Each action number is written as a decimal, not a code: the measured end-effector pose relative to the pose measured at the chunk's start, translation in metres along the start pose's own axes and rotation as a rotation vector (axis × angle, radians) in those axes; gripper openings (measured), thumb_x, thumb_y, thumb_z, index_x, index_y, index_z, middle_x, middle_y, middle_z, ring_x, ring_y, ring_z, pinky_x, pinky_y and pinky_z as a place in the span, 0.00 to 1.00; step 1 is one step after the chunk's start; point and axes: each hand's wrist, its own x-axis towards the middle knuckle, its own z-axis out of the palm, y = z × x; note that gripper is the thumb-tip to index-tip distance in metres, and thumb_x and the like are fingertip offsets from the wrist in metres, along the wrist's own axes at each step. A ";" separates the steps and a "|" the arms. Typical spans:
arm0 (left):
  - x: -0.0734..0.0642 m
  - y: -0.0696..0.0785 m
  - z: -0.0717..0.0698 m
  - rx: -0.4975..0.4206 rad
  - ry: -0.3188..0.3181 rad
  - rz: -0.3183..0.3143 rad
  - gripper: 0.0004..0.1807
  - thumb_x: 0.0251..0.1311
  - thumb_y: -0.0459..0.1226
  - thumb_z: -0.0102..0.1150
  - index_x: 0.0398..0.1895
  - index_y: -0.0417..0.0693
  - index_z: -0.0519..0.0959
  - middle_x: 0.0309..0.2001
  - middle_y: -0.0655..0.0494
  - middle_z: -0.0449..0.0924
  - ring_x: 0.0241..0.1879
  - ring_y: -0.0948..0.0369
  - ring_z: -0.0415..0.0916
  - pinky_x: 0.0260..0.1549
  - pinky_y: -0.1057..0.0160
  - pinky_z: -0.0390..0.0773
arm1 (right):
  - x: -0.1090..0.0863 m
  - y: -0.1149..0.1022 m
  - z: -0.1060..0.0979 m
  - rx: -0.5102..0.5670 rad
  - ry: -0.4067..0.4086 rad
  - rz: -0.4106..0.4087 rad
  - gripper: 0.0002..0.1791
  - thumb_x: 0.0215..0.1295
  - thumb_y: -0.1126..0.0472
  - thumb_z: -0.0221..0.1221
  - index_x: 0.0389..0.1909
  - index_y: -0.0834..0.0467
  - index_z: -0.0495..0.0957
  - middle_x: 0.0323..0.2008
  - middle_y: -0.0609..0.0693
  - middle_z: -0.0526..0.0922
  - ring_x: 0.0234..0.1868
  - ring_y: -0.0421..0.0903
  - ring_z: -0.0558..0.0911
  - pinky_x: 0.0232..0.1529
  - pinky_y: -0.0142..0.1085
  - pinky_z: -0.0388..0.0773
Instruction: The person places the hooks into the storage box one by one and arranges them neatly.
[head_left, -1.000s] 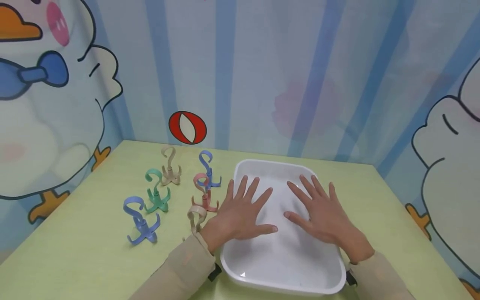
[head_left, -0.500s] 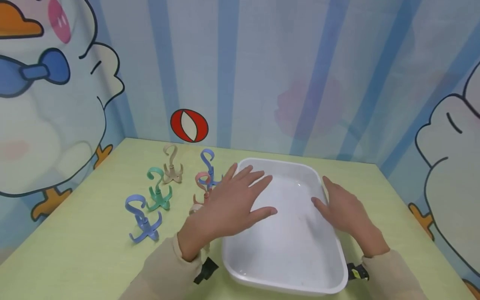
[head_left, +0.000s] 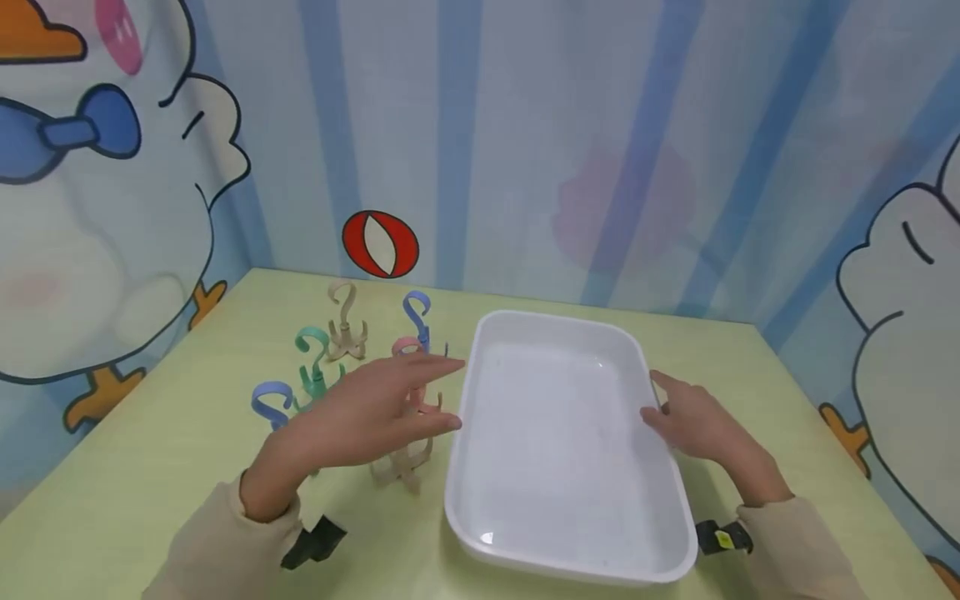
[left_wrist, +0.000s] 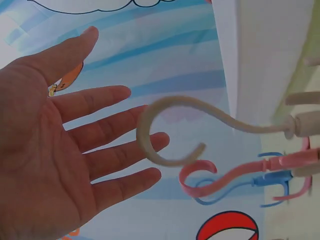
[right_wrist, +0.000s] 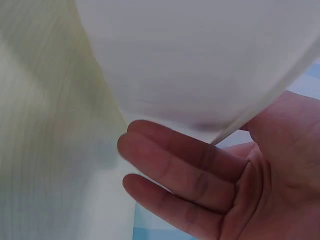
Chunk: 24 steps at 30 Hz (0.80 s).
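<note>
A white rectangular tray sits on the table in the head view. My right hand grips its right rim, thumb over the inner side and fingers along the outer wall, as the right wrist view also shows. My left hand hovers left of the tray with fingers extended and nothing in them, fingertips near the left rim. Close by its palm, in the left wrist view, rises a beige hanging hook with a curled top; a pink hook shows behind it. The hand partly hides the hooks beneath it in the head view.
More four-pronged hooks stand left of the tray: a green one, a blue one at front left, a beige one and another blue one farther back. A printed curtain hangs behind the pale green table.
My left hand has moved left from over the tray to above the hooks and turned sideways. My right hand has moved right, from over the tray onto its right rim.
</note>
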 end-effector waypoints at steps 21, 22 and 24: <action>-0.021 -0.059 0.025 -0.424 0.065 -0.150 0.15 0.70 0.39 0.68 0.58 0.53 0.87 0.55 0.52 0.89 0.47 0.60 0.86 0.44 0.66 0.86 | -0.001 -0.002 -0.002 0.133 -0.057 0.048 0.41 0.80 0.60 0.55 0.82 0.72 0.46 0.56 0.74 0.83 0.45 0.58 0.91 0.34 0.46 0.89; -0.022 -0.060 0.026 -0.459 0.064 -0.144 0.15 0.71 0.39 0.68 0.58 0.52 0.87 0.55 0.51 0.89 0.47 0.60 0.87 0.44 0.67 0.86 | -0.001 -0.002 -0.002 0.134 -0.056 0.047 0.41 0.80 0.60 0.55 0.82 0.72 0.46 0.56 0.73 0.83 0.44 0.57 0.91 0.34 0.46 0.89; -0.021 -0.063 0.029 -0.507 0.067 -0.131 0.15 0.71 0.39 0.67 0.59 0.50 0.87 0.57 0.49 0.89 0.48 0.60 0.87 0.45 0.68 0.86 | -0.001 -0.002 -0.002 0.134 -0.053 0.041 0.40 0.80 0.61 0.55 0.82 0.72 0.47 0.54 0.72 0.85 0.42 0.55 0.91 0.34 0.46 0.88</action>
